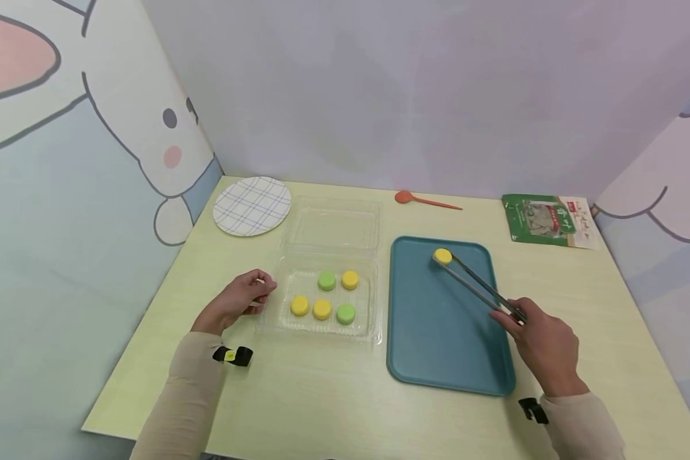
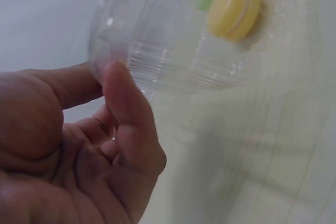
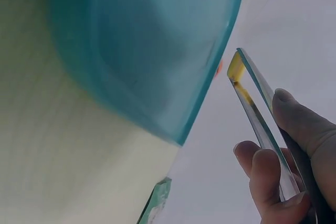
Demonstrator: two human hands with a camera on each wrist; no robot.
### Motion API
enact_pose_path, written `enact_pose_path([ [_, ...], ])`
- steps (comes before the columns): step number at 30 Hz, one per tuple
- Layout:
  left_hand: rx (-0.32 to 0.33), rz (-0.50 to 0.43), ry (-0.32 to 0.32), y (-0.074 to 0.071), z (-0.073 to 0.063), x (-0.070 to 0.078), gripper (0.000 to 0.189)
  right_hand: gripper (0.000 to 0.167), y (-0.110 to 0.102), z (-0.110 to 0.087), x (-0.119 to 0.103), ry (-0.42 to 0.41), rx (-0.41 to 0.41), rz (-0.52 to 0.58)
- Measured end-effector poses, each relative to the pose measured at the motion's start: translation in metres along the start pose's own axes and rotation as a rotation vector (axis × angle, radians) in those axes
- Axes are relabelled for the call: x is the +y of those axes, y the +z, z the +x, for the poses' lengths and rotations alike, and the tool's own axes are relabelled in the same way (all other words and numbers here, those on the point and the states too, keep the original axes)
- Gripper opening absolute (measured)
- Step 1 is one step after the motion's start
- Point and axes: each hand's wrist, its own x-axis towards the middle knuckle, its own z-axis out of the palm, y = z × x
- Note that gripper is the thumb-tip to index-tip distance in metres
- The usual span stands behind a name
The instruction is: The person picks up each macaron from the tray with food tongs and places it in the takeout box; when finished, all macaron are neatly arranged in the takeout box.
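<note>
My right hand (image 1: 546, 345) grips a pair of metal tongs (image 1: 476, 289), whose tips pinch a yellow macaron (image 1: 443, 256) over the far part of the blue tray (image 1: 445, 358). In the right wrist view, the tongs (image 3: 257, 114) lie between thumb and fingers. With thumb and forefinger, my left hand (image 1: 238, 299) pinches the left rim of a clear plastic box (image 1: 377, 300), its lid (image 1: 336, 227) folded back. Inside sit several macarons, yellow (image 1: 322, 310) and green (image 1: 345, 313). The left wrist view shows the fingertips (image 2: 118, 74) on the box's edge, near a yellow macaron (image 2: 233, 11).
A white plate with blue checks (image 1: 252, 206) lies at the back left. Along the back edge is an orange spoon (image 1: 404, 197). A green and white food pouch (image 1: 549, 221) rests at the back right. Walls border the table behind and on both sides.
</note>
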Motion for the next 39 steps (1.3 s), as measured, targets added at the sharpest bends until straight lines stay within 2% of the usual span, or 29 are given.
enact_pose_path([
  [10,-0.002,0.003,0.009,-0.001,0.0,-0.001,0.018,0.039,0.004,0.011,-0.018,-0.069,0.05,0.016],
  [20,0.004,0.01,0.011,-0.001,0.002,-0.004,0.02,0.041,0.008,0.017,-0.031,-0.114,0.058,0.04],
  [31,0.023,0.017,-0.001,0.0,0.003,-0.004,0.018,0.047,0.006,0.025,-0.048,-0.142,0.027,0.075],
  [39,0.01,0.007,0.003,0.0,0.002,-0.002,0.018,0.04,0.009,0.026,-0.063,-0.152,-0.019,0.098],
])
